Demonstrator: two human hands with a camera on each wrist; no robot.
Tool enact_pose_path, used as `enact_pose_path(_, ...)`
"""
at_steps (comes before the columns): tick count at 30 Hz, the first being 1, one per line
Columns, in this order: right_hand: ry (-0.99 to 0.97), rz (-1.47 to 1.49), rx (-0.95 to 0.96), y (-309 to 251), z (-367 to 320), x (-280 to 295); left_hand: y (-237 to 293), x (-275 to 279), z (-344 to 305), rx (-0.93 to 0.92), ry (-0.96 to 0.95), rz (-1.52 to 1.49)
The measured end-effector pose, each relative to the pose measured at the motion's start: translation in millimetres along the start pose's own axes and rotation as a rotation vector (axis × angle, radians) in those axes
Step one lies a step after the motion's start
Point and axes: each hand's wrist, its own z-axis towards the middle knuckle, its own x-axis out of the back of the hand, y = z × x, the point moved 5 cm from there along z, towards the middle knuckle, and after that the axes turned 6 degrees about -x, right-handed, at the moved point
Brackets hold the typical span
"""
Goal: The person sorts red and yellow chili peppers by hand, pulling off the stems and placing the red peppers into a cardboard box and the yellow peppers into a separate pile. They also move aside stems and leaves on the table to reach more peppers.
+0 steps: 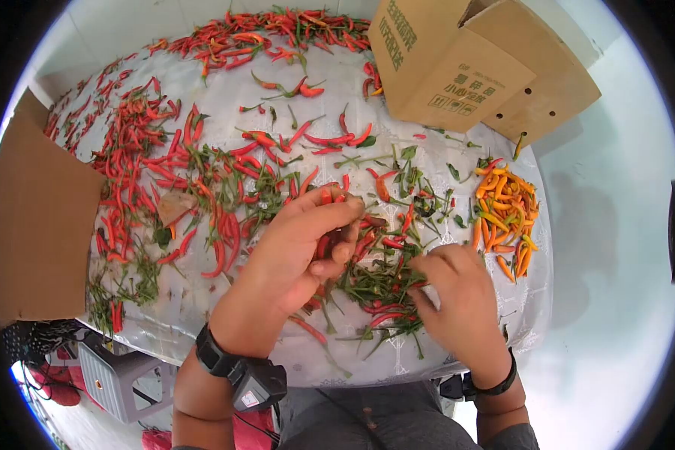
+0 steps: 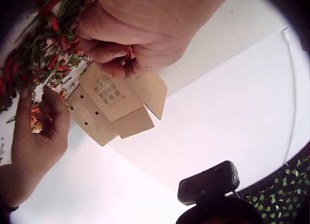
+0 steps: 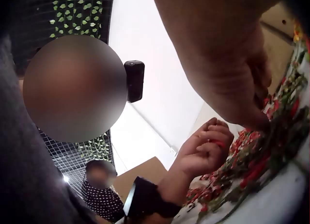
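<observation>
My left hand (image 1: 307, 232) is raised over the middle of the table, its fingers curled round several red chili peppers (image 1: 325, 196). A bit of red also shows between those fingers in the left wrist view. Lower and to the right, my right hand (image 1: 461, 296) reaches down to a heap of green-stemmed chili peppers (image 1: 382, 281). Its thumb and fingers (image 2: 22, 105) stand apart at the heap's edge, with a gap between them in the left wrist view. In the right wrist view the fingertips are partly hidden behind the hand.
Red chilies (image 1: 131, 142) spread over the left and back of the table (image 1: 307, 367). Orange chilies (image 1: 506, 202) are piled at the right edge. Cardboard boxes stand at the back right (image 1: 457, 75) and left (image 1: 37, 217). Another person (image 3: 101, 195) sits beyond the left arm.
</observation>
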Motion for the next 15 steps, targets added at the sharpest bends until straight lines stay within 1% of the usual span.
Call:
enact_pose_path(3, -0.074, 0.120, 0.065, -12.0, -8.1, -14.9, -0.1, -0.9, -0.4, -0.002, 0.010, 0.019)
enact_pose_path(6, -0.248, 0.085, 0.105, -27.5, -10.4, -29.9, 0.3, -0.6, 0.0, -0.001, 0.031, 0.041)
enact_pose_path(9, -0.252, 0.043, 0.121, -26.2, -9.0, -32.5, 0.4, -1.6, 0.3, -0.011, 0.050, 0.058)
enact_pose_path(12, -0.284, 0.165, 0.087, -21.2, -2.6, -27.6, 0.2, -1.0, 1.4, -0.006, 0.044, 0.064)
enact_pose_path(15, -0.274, 0.470, 0.044, -4.5, 11.5, -8.5, 0.3, -2.0, 0.2, -0.001, 0.053, 0.093)
